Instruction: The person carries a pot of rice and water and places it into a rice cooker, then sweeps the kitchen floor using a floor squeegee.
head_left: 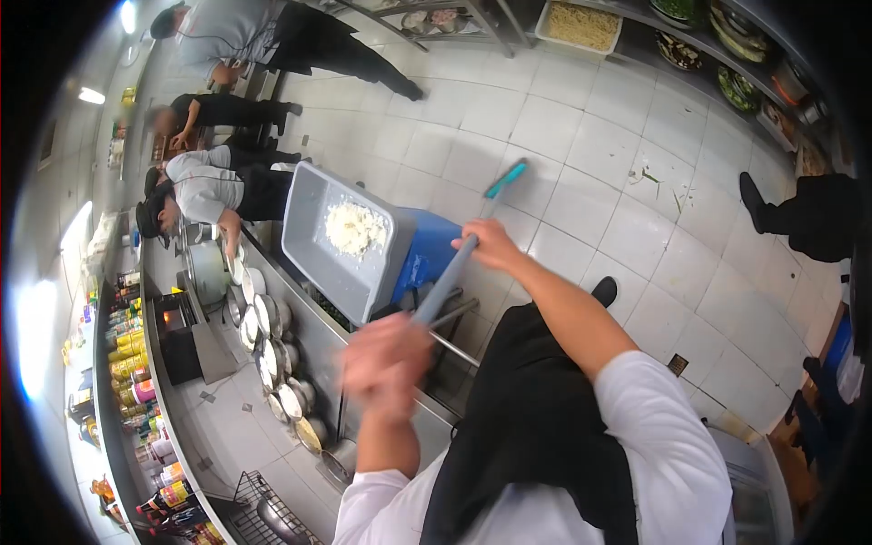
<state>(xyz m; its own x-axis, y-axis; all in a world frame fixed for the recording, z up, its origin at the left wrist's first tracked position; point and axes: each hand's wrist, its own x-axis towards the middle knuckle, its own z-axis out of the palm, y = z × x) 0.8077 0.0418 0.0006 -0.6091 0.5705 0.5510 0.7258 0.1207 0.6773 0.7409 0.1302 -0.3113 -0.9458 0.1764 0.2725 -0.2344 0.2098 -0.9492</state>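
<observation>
A broom with a grey handle (443,289) and a teal head (505,179) slants across the view, its head down at the tiled floor. My right hand (491,246) is closed around the handle, on the stretch nearer the head. Higher up the handle, close to my body, my left hand (386,363) is blurred by motion but appears wrapped round it. Just beyond my left hand stands a grey tub (307,211) holding a pale, crumbly food (355,229), above a blue container (425,250).
Green scraps (647,175) lie on the floor. Stacked pots (265,313) line the counter at left, below shelved bottles (136,363). Several people, including a co-worker (207,184), stand at left. Another person's dark-clad legs (822,218) show at right. Shelves with food trays (581,27) are at upper right.
</observation>
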